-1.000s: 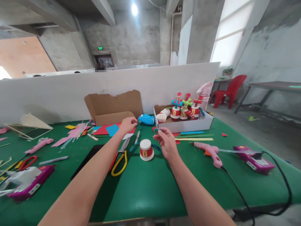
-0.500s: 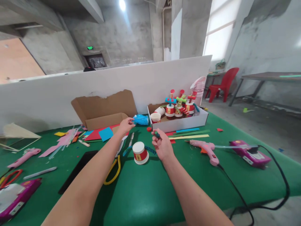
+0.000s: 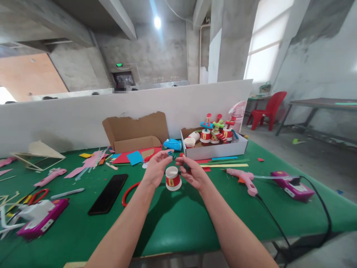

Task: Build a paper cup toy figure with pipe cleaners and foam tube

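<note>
A small folded dark green paper strip, springy in shape, is between my hands above the cup. My left hand is closed, pinching one end of it. My right hand curls its fingers at the other end; its fingertips partly hide the strip. Below them a red and white paper cup stands upside down on the green table. A dark folded arm shows at its right side, mostly behind my right fingers. A red disc lies just behind my right fingertips.
A white box holds several finished cup figures. Pink glue gun, its cord and a purple power strip are right. Left are a black phone, a red scissor handle and paper scraps. A blue pouch lies behind.
My left hand has come back from beside the blue pouch to meet my right hand over the cup. Both now hold the green strip. The view has tilted up and shifted left.
</note>
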Demonstrator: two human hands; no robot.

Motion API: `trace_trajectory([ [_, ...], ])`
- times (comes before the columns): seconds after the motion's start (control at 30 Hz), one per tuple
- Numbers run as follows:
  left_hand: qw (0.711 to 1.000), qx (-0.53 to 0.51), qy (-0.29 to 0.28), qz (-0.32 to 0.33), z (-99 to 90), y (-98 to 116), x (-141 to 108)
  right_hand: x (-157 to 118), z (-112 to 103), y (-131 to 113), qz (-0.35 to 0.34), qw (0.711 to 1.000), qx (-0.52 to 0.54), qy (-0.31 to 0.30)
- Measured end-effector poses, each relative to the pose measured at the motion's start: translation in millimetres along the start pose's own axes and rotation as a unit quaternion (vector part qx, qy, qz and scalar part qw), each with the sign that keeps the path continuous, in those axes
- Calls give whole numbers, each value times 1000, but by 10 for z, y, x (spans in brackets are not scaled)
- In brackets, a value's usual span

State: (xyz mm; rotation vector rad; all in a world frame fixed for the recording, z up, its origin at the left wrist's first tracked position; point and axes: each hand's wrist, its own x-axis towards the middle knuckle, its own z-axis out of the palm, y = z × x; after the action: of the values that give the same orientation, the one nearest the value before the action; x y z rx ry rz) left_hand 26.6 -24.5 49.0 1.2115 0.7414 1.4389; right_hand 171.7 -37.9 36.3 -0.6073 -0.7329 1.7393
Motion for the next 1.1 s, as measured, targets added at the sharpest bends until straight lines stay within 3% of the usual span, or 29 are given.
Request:
trace_trajectory([
  [0.2, 999, -5, -22, -45, 49, -107, -58, -3, 12, 47, -21, 998, -39, -35],
  [0.3, 998, 27, -46, -14, -3, -75, -77, 4, 4, 60, -89, 990, -112, 12],
  [0.4, 997, 48, -53, 8, -69, -34, -88, 11, 2, 76, -192, 955, -213, 72],
  [0.5, 998, 53, -31, 5, -89, -17, -99, 4, 4, 83, -261, 914, -301, 84],
  [0.6, 998, 68, -5, -4, -67, -19, -109, -13, 3, 78, -270, 895, -347, 76],
  [0.73, 997, 76, 17, 11, -62, -33, -101, -20, -19, 61, -266, 893, -358, 64],
  [1.1, 998, 67, 15, 6, -83, -48, -82, 12, -63, 61, -280, 888, -362, 55],
])
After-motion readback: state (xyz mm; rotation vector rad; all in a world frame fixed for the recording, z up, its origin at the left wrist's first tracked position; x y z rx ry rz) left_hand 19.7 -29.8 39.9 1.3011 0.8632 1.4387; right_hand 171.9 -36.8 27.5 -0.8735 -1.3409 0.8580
